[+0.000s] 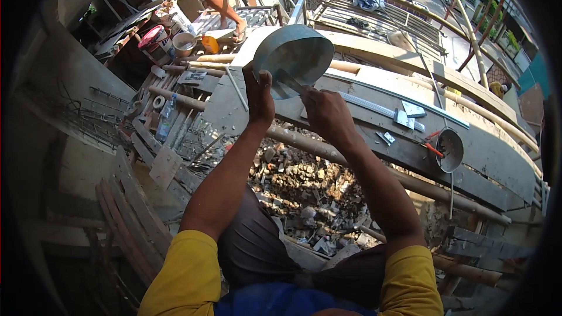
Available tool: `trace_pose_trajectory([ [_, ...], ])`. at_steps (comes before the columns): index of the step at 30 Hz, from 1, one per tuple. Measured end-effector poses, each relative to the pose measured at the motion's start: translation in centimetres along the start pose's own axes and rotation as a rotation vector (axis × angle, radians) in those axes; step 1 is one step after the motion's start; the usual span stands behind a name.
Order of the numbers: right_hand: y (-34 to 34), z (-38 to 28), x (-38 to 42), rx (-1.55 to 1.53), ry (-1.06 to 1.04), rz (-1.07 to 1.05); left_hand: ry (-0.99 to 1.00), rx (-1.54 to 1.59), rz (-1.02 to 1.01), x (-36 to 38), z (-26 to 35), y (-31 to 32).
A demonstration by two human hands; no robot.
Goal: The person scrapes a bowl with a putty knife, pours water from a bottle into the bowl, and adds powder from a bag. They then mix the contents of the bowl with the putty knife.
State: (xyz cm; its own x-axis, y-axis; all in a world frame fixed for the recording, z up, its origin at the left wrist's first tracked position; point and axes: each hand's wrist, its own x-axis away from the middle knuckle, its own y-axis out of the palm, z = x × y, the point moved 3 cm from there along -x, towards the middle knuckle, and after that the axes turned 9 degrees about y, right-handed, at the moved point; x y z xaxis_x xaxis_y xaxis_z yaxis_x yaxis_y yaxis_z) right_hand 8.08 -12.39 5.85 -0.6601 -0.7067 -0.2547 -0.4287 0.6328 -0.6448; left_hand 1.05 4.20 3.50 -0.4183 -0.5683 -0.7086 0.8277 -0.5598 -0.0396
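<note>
A round, shallow grey-green pan (310, 52) is held up and tilted in front of me, its hollow side facing me. My left hand (259, 96) grips its lower left rim, with the thumb over the edge. In my right hand (326, 112) is the handle of a flat scraper-like tool (293, 82), whose blade reaches into the pan near the lower rim. Whether the pan holds any material is hard to tell. Grey wooden planks (374, 114) lie beyond my right hand.
On the planks rest a metal bowl (449, 151) with orange-handled pliers (433, 148), a perforated metal strip (369, 104) and small boxes (413, 109). Rubble (310, 187) lies below, between bamboo poles (310, 143). Another person's leg (218, 1) and buckets (184, 42) are at upper left.
</note>
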Motion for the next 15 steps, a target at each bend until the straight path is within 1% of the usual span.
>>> trace_pose_trajectory([
  [1, -0.8, 0.1, -0.3, 0.013, 0.029, 0.058, 0.055, -0.080, -0.005, -0.1, 0.1, -0.2],
  [3, -2.1, 1.0, -0.9, 0.058, 0.113, 0.136, 0.030, -0.057, -0.001, -0.1, 0.3, -0.5],
  [5, -2.0, 1.0, -1.0, 0.070, 0.101, 0.147, 0.010, -0.024, -0.004, -0.1, 0.9, -0.2],
  [6, -2.0, 0.9, -0.9, 0.080, 0.093, 0.157, 0.024, -0.075, -0.018, 0.2, 1.4, 0.2],
  [7, -1.1, 0.6, -0.5, 0.042, 0.040, 0.171, 0.040, -0.126, -0.033, 0.3, 1.7, 0.4],
  [8, -0.1, 0.3, -0.2, 0.058, -0.006, 0.085, 0.041, -0.125, -0.035, 0.3, 1.7, 0.5],
  [10, 1.1, -0.3, 0.4, 0.004, -0.054, 0.036, -0.016, -0.073, -0.007, 0.1, 1.2, 0.1],
  [14, -0.4, 0.2, -0.4, 0.082, -0.001, 0.013, 0.029, -0.102, 0.009, 0.0, 1.0, -0.3],
  [15, -1.2, 1.0, -0.9, 0.122, 0.050, 0.090, 0.016, -0.071, 0.015, 0.0, 1.5, -0.4],
])
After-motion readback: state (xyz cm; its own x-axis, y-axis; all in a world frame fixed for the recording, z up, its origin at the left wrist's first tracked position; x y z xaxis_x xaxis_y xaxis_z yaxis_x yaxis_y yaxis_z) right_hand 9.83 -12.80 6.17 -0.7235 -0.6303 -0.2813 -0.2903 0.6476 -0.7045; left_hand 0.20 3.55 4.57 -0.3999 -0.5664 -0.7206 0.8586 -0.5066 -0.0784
